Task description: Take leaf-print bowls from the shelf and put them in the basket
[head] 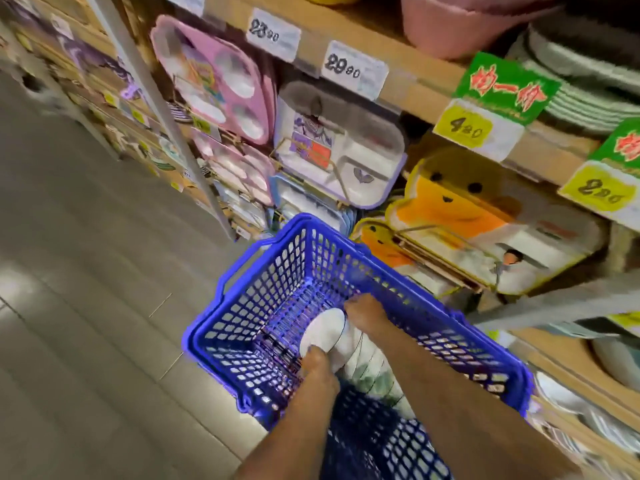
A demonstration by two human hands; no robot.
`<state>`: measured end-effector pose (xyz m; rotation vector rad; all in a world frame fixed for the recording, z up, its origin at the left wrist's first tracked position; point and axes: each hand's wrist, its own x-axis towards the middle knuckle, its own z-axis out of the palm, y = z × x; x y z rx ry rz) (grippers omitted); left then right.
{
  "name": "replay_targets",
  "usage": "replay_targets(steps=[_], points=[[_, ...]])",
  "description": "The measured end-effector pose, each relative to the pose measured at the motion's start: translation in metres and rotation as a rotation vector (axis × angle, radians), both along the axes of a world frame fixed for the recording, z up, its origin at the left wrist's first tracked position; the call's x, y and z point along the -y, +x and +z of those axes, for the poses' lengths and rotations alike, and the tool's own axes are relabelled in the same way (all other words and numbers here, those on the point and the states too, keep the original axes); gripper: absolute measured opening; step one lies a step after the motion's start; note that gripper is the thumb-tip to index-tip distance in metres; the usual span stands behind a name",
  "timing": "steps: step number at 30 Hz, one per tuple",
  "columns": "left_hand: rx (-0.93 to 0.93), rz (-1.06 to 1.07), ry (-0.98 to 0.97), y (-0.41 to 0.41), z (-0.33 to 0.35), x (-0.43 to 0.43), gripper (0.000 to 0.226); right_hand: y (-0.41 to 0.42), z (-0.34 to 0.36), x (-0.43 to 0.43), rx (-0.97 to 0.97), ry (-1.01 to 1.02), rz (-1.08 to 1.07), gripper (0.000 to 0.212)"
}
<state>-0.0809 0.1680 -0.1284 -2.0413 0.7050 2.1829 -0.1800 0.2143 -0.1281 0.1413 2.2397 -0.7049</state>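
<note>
down in the blue basket (277, 271), both hands close around a stack of white bowls (346, 344) lying on its side, the bases pointing away from the person. the left hand (317, 367) grips the near-left side of the stack, its fingers curled against the end bowl's base. the right hand (363, 315) grips the far-right side, its fingers wrapped over the rims. green print shows faintly on the lower bowls, blurred. the stack sits inside the basket, close to its mesh floor; whether it touches cannot be told. the basket stands on the grey floor (86, 271) just beside the wooden shelf (433, 77), where pink and purple divided trays (214, 77) and yellow duck-shaped plates (460, 202) lean under price tags (353, 69).
</note>
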Motion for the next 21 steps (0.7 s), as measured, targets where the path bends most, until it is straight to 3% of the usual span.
replay_targets(steps=[7,13,16,21], points=[[0.142,-0.040,0.047,-0.010,-0.063,0.006,0.042,-0.007,-0.059,0.027,0.014,0.149,0.202,0.021],[0.280,-0.077,-0.095,-0.014,-0.097,0.011,0.041,-0.012,-0.097,0.033,0.076,0.231,0.248,0.019],[0.262,-0.037,-0.200,-0.021,-0.104,0.013,0.051,-0.017,-0.104,0.035,0.067,0.228,0.210,0.035],[0.187,0.069,-0.302,-0.025,-0.104,0.016,0.058,-0.024,-0.098,0.038,0.117,0.179,0.156,0.038]])
